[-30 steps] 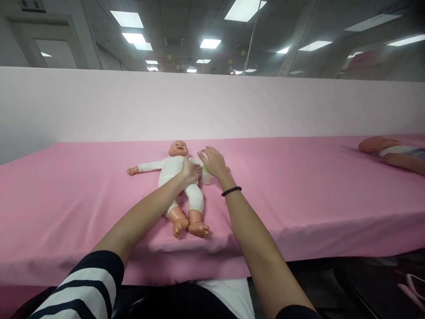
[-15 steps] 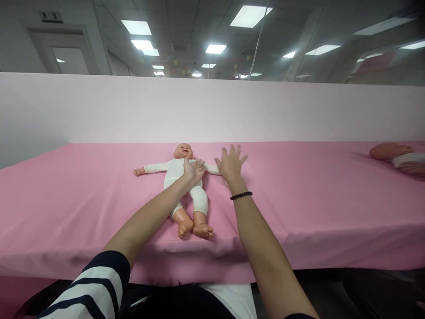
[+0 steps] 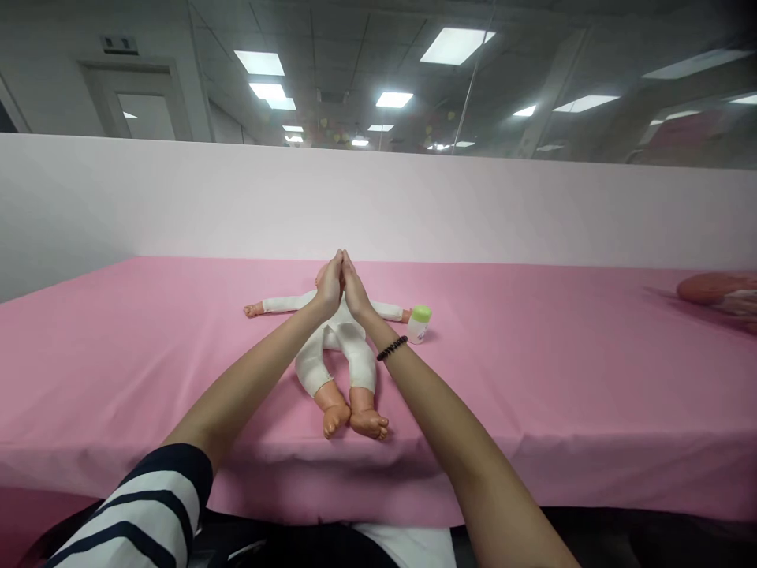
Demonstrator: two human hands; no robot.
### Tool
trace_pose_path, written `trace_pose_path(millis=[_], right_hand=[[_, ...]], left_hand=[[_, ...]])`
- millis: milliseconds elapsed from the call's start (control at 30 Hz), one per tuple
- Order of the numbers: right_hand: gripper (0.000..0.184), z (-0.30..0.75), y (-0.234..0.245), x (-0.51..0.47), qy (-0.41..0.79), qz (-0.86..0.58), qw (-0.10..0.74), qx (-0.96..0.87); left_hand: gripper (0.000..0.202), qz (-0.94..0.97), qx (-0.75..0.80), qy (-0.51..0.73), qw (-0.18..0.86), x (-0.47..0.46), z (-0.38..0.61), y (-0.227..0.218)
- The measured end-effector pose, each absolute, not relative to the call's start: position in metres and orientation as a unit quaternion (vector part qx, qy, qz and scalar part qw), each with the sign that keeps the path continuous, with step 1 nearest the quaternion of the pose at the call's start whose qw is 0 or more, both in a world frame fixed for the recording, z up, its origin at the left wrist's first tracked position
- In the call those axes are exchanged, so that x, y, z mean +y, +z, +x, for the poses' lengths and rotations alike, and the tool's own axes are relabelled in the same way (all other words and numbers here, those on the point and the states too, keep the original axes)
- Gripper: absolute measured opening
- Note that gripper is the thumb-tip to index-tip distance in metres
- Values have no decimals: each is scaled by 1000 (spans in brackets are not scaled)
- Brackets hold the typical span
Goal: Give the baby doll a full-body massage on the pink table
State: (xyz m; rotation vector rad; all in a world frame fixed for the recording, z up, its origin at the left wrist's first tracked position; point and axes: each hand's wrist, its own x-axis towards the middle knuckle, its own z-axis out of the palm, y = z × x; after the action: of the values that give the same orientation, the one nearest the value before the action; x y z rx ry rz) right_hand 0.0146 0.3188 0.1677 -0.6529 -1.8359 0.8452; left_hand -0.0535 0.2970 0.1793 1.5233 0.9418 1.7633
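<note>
The left hand [image 3: 329, 285] and right hand [image 3: 356, 287] are held open, palm to palm, above the baby doll [image 3: 334, 338]

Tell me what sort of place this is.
Probably an indoor infant-care training room: a baby doll lies on a pink-covered table, a second doll lies farther along, and a green-capped bottle stands nearby.

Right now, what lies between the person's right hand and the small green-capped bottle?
In the head view, the white-sleeved arm of a plastic baby doll lies there.
</note>
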Motion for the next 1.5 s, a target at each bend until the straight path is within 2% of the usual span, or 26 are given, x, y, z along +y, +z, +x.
trace_pose_path(millis=[133,300,367,567,700,767,900,1033,1233,1367,1500], right_hand=[[71,19,153,324,351,-306,473,-748],[30,32,123,314,321,-283,373,-823],[22,34,118,312,301,-285,342,-843],[43,29,113,318,241,-386,279,-846],[60,29,112,314,205,-437,286,-828],[53,31,113,309,184,-439,311,-822],[37,35,114,305,170,-400,340,-834],[43,36,111,312,190,-340,317,-864],[55,34,108,316,185,-418,306,-835],[41,38,113,308,162,-428,324,-828],[37,39,113,309,166,-369,317,-858]], left_hand=[[35,627,384,625,262,283,-92,167],[40,665,448,550,235,269,-126,120],[41,696,453,502,242,268,-134,109],[46,692,541,430,208,283,-139,99],[53,653,608,424,155,286,-142,91],[55,638,627,431,119,280,-144,89],[43,682,591,423,78,268,-140,93],[50,737,544,392,83,270,-137,96],[47,693,598,399,54,275,-141,90],[37,708,574,411,28,266,-137,94],[42,764,513,391,39,263,-134,101]])
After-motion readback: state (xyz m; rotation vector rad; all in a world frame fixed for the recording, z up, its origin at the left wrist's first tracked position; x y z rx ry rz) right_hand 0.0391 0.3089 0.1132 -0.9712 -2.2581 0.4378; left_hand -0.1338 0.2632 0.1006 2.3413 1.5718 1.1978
